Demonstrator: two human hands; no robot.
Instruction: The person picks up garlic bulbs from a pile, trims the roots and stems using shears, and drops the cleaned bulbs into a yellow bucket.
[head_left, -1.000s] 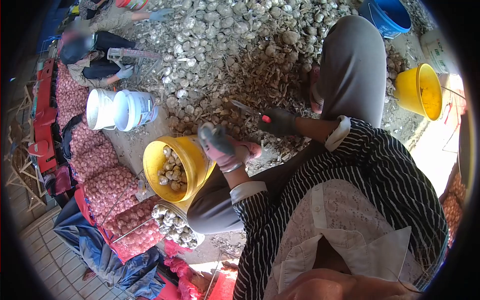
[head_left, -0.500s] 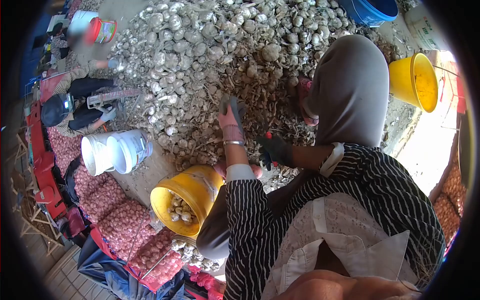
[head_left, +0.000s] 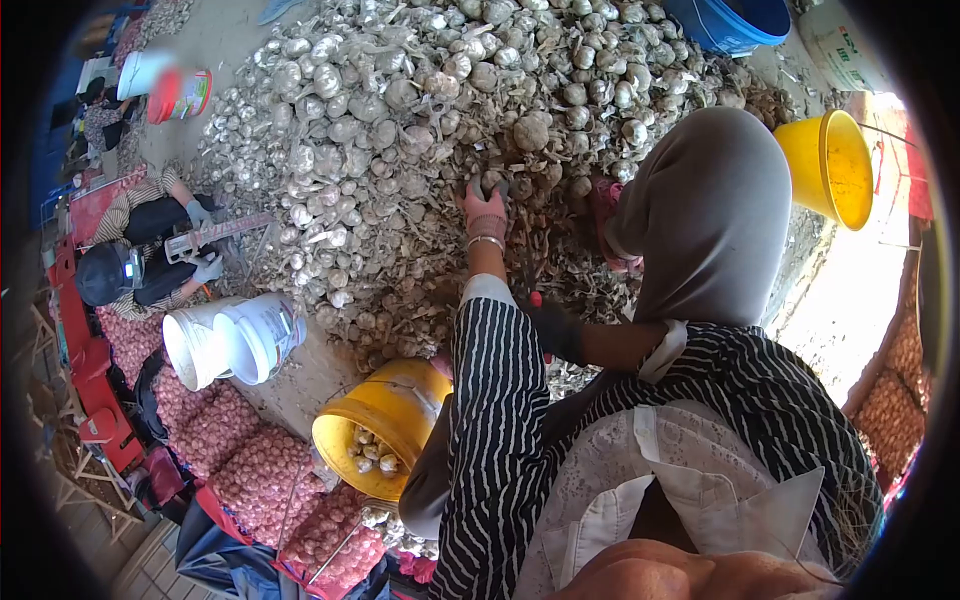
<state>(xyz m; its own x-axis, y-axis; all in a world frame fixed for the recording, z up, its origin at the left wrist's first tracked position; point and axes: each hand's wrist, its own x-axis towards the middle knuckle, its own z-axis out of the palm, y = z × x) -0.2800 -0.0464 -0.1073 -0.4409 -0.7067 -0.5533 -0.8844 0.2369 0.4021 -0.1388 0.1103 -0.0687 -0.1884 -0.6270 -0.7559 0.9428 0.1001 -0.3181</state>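
Observation:
My left hand (head_left: pixel 486 212), in a pink and grey glove, reaches into the heap of garlic bulbs (head_left: pixel 400 95). Its fingers bend down at the bulbs, and whether they hold one is hidden. My right hand (head_left: pixel 553 330), in a dark glove, is closed round a red-handled cutting tool (head_left: pixel 535 299) beside dry stalks and husks. A tilted yellow bucket (head_left: pixel 385 410) with some bulbs inside lies near my left forearm.
Two white buckets (head_left: pixel 258 335) stand at the left, near a co-worker (head_left: pixel 140 240) with gloved hands. Pink mesh sacks of garlic (head_left: pixel 262 470) line the lower left. Another yellow bucket (head_left: pixel 825 170) and a blue bucket (head_left: pixel 730 25) are at the right.
My left hand has moved forward and slightly right, deeper over the heap. My right hand stays low with the tool. The view has shifted a little.

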